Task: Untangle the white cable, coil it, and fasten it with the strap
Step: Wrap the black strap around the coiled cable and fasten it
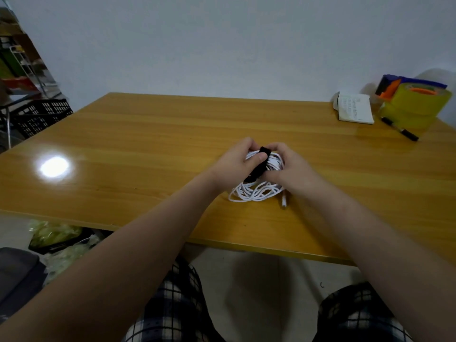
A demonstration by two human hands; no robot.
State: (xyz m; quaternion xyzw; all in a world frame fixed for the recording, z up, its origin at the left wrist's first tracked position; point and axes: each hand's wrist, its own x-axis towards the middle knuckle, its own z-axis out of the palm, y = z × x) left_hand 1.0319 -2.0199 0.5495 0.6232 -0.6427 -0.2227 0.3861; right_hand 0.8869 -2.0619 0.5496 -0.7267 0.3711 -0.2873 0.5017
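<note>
A: What fills most of the view?

B: A glossy orange-brown wooden table [123,144] set against a pale wall, with a bright patch of light reflected on its left part. Past its far left corner stands a black slatted crate [42,117].

A: What lies on the table?

B: At the far right corner sits a stack of wide yellow tape rolls [417,107] with an orange and blue piece on top. Just left of it lies a small open notebook [355,109].

A: Where is the task's thing?

B: The white cable [254,191] is near the middle of the table, a little to the right, gathered into a loose bundle of loops. The near loops rest on the wood; the far part sits between the 2 hands.

A: How do the hands stand?

B: The left hand [234,166] has its fingers curled round the far left of the bundle, and its thumb presses down on the strap [259,166]. The right hand [288,169] has its fingers clenched over the right side, grasping the cable. I cannot tell whether it also pinches the strap.

A: And the strap itself?

B: Black, laid across the middle of the bundle, with its near end poking out below the left thumb.

A: Anything smaller?

B: A black marker [399,131] lies in front of the tape rolls. 1 white plug [284,201] of the cable rests on the table at the near right of the loops.
</note>
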